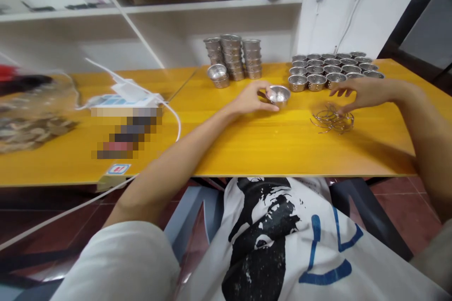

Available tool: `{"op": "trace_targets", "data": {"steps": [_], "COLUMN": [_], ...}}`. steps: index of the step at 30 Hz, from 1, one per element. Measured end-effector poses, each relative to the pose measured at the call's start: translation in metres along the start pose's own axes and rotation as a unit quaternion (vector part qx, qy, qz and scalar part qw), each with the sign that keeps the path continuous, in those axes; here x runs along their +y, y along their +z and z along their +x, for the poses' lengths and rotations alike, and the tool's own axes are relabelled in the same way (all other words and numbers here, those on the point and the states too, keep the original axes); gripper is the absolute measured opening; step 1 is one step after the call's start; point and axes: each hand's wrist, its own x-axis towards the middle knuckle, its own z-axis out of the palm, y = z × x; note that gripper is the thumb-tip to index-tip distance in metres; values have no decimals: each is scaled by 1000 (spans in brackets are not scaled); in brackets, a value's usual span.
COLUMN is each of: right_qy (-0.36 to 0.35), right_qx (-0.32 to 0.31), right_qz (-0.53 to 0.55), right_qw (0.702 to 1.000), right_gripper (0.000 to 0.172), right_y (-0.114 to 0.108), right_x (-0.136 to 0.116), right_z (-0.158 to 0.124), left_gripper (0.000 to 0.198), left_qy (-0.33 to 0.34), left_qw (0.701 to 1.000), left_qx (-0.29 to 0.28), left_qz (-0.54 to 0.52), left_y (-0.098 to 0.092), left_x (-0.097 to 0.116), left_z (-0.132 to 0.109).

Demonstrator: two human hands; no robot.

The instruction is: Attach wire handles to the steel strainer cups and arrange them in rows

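Observation:
My left hand (254, 99) grips a small shiny metal cup (278, 95) that rests on the yellow table (247, 141), fingers curled round its left side. My right hand (360, 94) hovers to the right with its fingers spread, the tips just above a loose pile of thin wire rings (332, 120). It holds nothing that I can see. Behind both hands, rows of the same metal cups (332, 68) stand side by side.
Three tall stacks of metal cups (233, 59) stand at the back centre, with one short stack in front. A white power strip (122, 99) and its cables lie at the left. A clear bag (35, 113) sits at the far left. A shelf runs along the wall behind.

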Motion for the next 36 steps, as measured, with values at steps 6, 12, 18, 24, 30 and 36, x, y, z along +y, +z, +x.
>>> {"op": "trace_targets", "data": {"steps": [6,12,18,24,30,36], "right_qy": [-94,-80,-102,-83,-93,-110], "right_qx": [-77,-51,-61,-46,1,-81], "right_qz": [12,50,47,66,80,109], "right_qw": [993,994,992,993,993,985], "right_gripper": [102,68,54,49,44,47], "right_y": [18,27,28,28,23,16], "right_x": [10,-7,-23,-26,-26,-60], "right_z": [4,15,18,19,17,8], "left_gripper": [68,93,91,89,89,91], "left_qy": [0,-6,-4,2,-3,-16], "left_qw": [986,952,954,955,957,959], "left_qx": [-151,-269,-266,-271,-267,-258], "left_qz": [-75,-149,-139,-121,-110,-114], "left_y": [23,3,1,0,-1,0], "left_x": [19,25,27,27,28,30], "left_z": [-11,-20,-20,-19,-20,-19]}}
